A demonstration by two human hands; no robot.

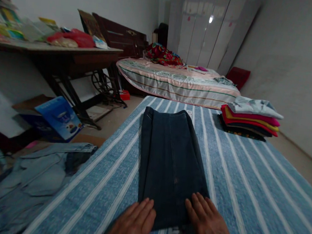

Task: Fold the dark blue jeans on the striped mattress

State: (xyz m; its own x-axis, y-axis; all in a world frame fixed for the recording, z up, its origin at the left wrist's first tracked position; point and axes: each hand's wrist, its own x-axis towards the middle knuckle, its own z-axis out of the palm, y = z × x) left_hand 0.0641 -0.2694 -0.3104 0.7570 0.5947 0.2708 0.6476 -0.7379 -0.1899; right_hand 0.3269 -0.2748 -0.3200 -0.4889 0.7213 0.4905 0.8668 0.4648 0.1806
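Note:
A dark blue pair of trousers (165, 162), folded into a long panel, lies on the blue-and-white striped bed cover (228, 190). My left hand (135, 221) rests on its near left corner, fingers stretched out flat. On the near right corner lies my right hand (207, 219), also with its fingers extended on the cloth. Neither hand grips anything. Between the two hands, below the near edge of the trousers, a patch of the cover with printed letters shows.
A stack of folded clothes (251, 117) sits at the far right of the bed. Denim garments (36, 179) lie in a heap at the left. Beyond are a sewing-machine table (76, 52), a blue box (60, 119), another bed (181, 84) and a wardrobe (203, 29).

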